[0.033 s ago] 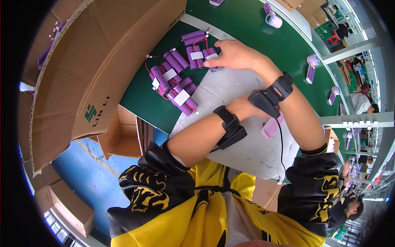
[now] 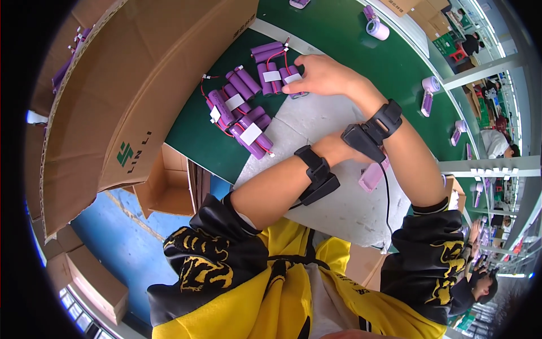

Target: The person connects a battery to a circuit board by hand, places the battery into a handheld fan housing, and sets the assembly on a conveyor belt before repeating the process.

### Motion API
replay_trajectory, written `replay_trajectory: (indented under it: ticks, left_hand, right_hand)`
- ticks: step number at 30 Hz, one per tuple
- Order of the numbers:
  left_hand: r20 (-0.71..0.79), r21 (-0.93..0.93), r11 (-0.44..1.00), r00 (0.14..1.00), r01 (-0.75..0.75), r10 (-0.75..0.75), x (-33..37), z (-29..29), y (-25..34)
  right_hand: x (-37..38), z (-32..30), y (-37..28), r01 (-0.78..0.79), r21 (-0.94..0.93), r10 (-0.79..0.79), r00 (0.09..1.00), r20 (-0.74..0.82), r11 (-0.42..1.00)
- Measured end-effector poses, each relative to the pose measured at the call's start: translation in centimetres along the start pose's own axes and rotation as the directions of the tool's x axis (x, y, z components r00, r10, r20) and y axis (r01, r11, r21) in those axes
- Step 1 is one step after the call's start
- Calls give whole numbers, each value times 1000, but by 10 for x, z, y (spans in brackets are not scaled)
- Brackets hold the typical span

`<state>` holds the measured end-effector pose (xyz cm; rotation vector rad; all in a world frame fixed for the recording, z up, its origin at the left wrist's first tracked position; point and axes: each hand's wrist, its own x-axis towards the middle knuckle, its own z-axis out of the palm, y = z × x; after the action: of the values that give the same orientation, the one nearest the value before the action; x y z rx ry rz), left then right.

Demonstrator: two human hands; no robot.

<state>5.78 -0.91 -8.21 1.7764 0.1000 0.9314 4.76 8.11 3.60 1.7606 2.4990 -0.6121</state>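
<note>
Purple cylindrical battery packs (image 2: 243,83) with red wires and white labels lie in a loose cluster on the green surface, left of my right hand. My right hand (image 2: 322,75) reaches over to the cluster's right end, its thumb and index finger closed around a battery pack (image 2: 287,75). Beneath the right forearm, my left hand (image 2: 337,148) crosses over the grey board. Its fingers are hidden behind the black device on my right wrist. Beside it a pink plastic piece (image 2: 371,176) shows; whether the left hand holds it cannot be seen.
A tall cardboard box (image 2: 152,90) stands close on the left. The worn grey board (image 2: 316,212) lies in front of me. Several purple handheld devices (image 2: 377,29) sit along the green belt (image 2: 406,76). A black cable (image 2: 388,206) hangs from my right wrist. Other people work at the far right.
</note>
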Motion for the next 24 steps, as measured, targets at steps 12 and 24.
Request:
replay_trajectory:
  ticks: [12,24]
  left_hand:
    - [154,48,983,971,178,-183,9,-23,40]
    - [260,330,909,901,255,-347,8,-30,61]
  right_hand:
    - [-62,-24,26,-187,748,140,982,126,636]
    - [-254,38,81,130,984,559,811,-175,120]
